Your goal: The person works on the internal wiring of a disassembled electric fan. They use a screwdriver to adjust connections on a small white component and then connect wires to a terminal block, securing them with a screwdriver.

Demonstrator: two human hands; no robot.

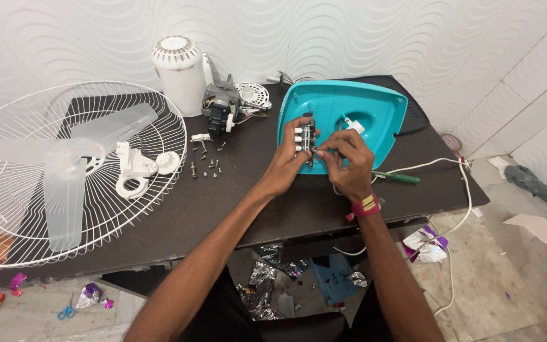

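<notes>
Both hands on switch block at teal base, dark table (254, 190).
Fan guard (64, 171) with blades lies left; base (356, 114) stands tilted at back; motor (221, 107) beside white housing (178, 73). Left hand (289, 161) and right hand (349, 161) fingers pinch switch block (306, 138) against base. Screwdriver (397, 177) just right; screws (209, 163) left.

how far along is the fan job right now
Already done: the fan is in pieces, with the wire guard and clear blade laid aside, the motor out, and loose screws on the table. In hand: the left hand and right hand hold the push-button switch block at the turquoise base. Left: everything else lies unassembled.
</notes>
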